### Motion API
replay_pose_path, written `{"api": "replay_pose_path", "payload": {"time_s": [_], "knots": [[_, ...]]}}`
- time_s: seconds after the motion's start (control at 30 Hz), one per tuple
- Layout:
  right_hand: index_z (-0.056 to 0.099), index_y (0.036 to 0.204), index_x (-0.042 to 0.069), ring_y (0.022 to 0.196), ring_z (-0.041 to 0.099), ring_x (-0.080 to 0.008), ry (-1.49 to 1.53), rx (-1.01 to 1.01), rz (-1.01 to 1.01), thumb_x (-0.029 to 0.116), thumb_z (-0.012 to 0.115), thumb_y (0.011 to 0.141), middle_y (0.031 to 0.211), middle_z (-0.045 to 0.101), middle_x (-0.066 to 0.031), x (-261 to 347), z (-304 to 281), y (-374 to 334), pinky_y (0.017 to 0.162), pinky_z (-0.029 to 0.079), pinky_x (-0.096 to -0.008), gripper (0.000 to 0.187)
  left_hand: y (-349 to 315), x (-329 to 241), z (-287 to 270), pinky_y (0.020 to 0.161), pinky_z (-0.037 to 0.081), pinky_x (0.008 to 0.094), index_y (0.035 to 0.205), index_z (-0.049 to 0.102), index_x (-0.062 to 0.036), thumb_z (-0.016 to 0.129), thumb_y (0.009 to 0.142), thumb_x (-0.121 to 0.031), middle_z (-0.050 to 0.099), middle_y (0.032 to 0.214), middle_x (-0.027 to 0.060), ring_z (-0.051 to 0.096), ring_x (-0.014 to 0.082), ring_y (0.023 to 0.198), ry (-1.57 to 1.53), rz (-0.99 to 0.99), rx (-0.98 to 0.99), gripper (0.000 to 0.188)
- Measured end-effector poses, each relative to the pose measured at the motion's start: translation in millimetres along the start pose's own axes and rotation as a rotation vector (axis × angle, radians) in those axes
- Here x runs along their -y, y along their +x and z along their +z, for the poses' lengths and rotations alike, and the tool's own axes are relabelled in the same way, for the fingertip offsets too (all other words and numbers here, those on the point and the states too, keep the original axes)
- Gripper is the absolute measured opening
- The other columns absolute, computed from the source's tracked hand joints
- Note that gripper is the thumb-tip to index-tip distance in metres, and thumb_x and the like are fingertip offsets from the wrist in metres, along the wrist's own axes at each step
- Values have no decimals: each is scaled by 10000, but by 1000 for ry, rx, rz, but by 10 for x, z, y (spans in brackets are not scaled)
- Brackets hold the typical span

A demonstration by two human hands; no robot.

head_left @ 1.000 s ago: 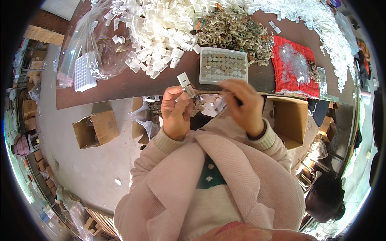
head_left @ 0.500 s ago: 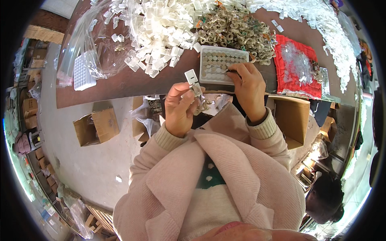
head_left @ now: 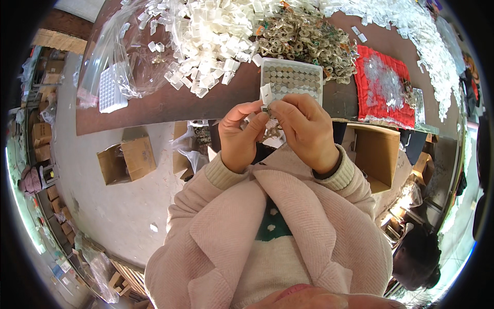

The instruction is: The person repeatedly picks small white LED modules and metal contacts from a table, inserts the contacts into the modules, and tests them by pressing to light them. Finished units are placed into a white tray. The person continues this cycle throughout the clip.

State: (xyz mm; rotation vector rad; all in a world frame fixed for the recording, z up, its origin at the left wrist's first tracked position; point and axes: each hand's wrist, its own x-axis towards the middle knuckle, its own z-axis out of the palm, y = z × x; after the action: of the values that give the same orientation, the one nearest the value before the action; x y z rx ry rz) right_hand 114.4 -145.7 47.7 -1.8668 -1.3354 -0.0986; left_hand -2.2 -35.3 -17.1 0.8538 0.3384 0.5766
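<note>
Workroom floor (head_left: 123, 221) was pale; we had a brown bench (head_left: 154, 114) across the far side, loaded with small parts. Small white case (head_left: 265, 95) was up at the bench's near edge, in line with the near left corner of the clear tray (head_left: 321, 77). Left hand (head_left: 239, 138) had it, fingers pinched on its near part, far part sticking up past them. Right hand (head_left: 307, 131) was in against the case's near end, fingers bunched narrow; we couldn't tell if they gripped anything, too small and covered.

Tray held rows of round discs (head_left: 289, 81). Beyond it we saw a tangle of ring-shaped pieces (head_left: 309, 44), with a heap of white cases (head_left: 211, 38) to its left. Red cloth (head_left: 364, 110) lay right of the tray, clear bits (head_left: 380, 76) on it. White dimpled tray (head_left: 111, 93) sat far left, by clear plastic bags (head_left: 135, 62). Cardboard box (head_left: 140, 158) on the floor, left.
</note>
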Motion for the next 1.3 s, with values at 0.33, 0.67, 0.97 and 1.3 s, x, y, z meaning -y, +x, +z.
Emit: {"api": "replay_pose_path", "payload": {"time_s": [0.33, 0.67, 0.97, 1.3], "knots": [[692, 1066, 28, 837, 688, -258, -8, -123, -143, -26, 662, 740, 998, 705, -92, -83, 133, -12, 742, 546, -356, 332, -29, -6, -27, 462, 300, 168, 1152, 655, -45, 640, 975, -59, 648, 874, 4, 443, 42, 567, -190, -141, -41, 178], [699, 1159, 36, 851, 680, -276, 6, -61, 46, -23, 691, 814, 1003, 706, -109, -202, 266, -116, 751, 540, -370, 350, -70, 75, -177, 483, 351, 178, 1109, 666, -60, 644, 963, -25, 692, 934, 44, 479, 39, 587, -221, -175, -164, 152], [714, 985, 74, 853, 645, -284, -229, -78, 32, 16, 718, 813, 915, 680, -75, -462, 325, 41, 718, 519, -384, 182, -22, 21, -242, 494, 339, 184, 1153, 661, -91, 629, 980, -102, 725, 1048, 146, 455, 56, 567, -221, -181, -83, 176], [711, 943, 67, 794, 671, -275, 102, -102, 8, -18, 730, 769, 893, 710, -72, -68, 263, 60, 688, 521, -360, 194, 9, -20, -160, 496, 360, 180, 1124, 675, -60, 671, 953, -78, 668, 889, 18, 474, 61, 584, -290, -202, -55, 172]]}}
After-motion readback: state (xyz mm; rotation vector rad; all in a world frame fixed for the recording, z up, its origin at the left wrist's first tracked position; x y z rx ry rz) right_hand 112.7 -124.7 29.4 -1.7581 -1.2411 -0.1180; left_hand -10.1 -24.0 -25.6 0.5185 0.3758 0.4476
